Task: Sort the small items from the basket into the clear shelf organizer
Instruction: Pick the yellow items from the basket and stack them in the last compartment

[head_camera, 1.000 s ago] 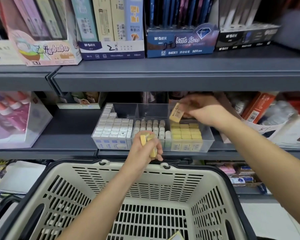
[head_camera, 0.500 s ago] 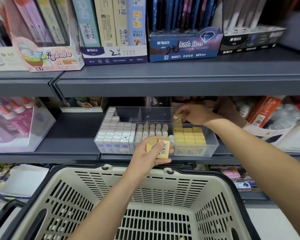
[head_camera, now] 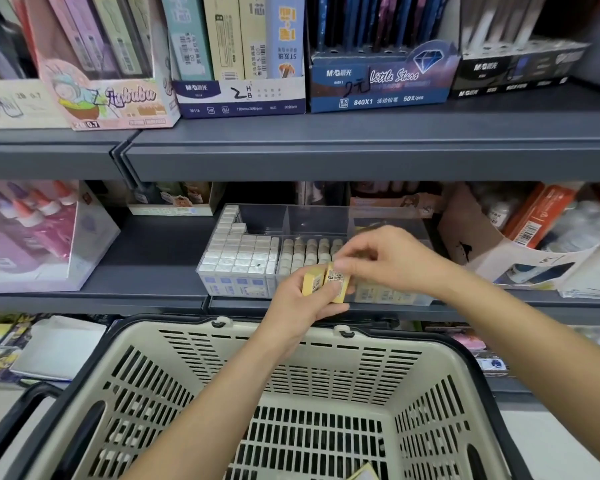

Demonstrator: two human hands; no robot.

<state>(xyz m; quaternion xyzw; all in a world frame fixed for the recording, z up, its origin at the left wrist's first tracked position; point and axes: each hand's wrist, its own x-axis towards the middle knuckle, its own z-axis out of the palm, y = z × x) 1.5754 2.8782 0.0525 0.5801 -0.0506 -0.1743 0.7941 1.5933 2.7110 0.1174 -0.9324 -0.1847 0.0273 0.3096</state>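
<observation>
Two yellow boxes point(head_camera: 313, 284) in left hand point(head_camera: 300, 306)'s grip; right hand point(head_camera: 392, 261) at one, grasp unclear.

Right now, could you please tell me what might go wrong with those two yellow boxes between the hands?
The left hand holds two yellow boxes side by side while the right hand reaches for their tops; its grip is blurred, so one box may slip into the basket below.
The rounded white items sit in the middle compartment of the clear organizer, beside the yellow one; a box could land among them.
</observation>
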